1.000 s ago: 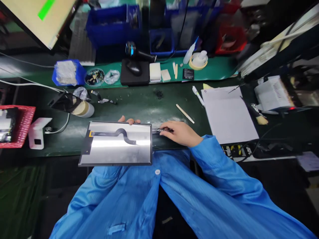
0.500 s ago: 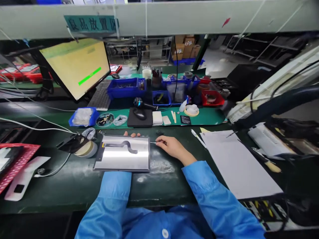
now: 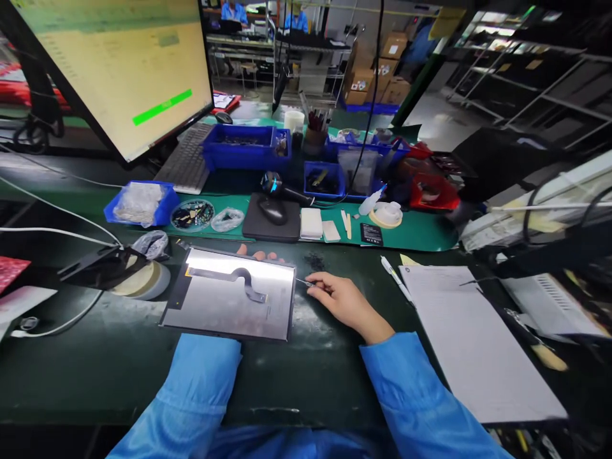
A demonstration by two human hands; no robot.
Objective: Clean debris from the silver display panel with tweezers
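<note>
An LCD panel (image 3: 224, 312) with a silvery back and a dark flat ribbon cable lies across my left hand (image 3: 261, 255). Only the fingertips show past its far edge; the palm is hidden beneath. At the panel's right edge, my right hand (image 3: 342, 299) pinches thin metal tweezers (image 3: 302, 282), mostly covered by the fingers. Their tip points left and reaches close to that edge; whether it touches cannot be made out. Just beyond the right fingertips, small black scraps (image 3: 314, 261) lie on the dark bench mat.
Left of the panel stand a tape roll (image 3: 153, 280) and a dark thin sheet (image 3: 95, 266), with white cables nearby. A pen (image 3: 396, 279) and paper sheets (image 3: 478, 344) lie to the right. Behind are a mouse (image 3: 272, 210), blue bins (image 3: 243, 146) and a monitor (image 3: 119, 70).
The head view has tilted and come nearer, so the bench looks larger. The panel is tilted differently, with its bright reflection now along the far edge. Both hands keep their hold.
</note>
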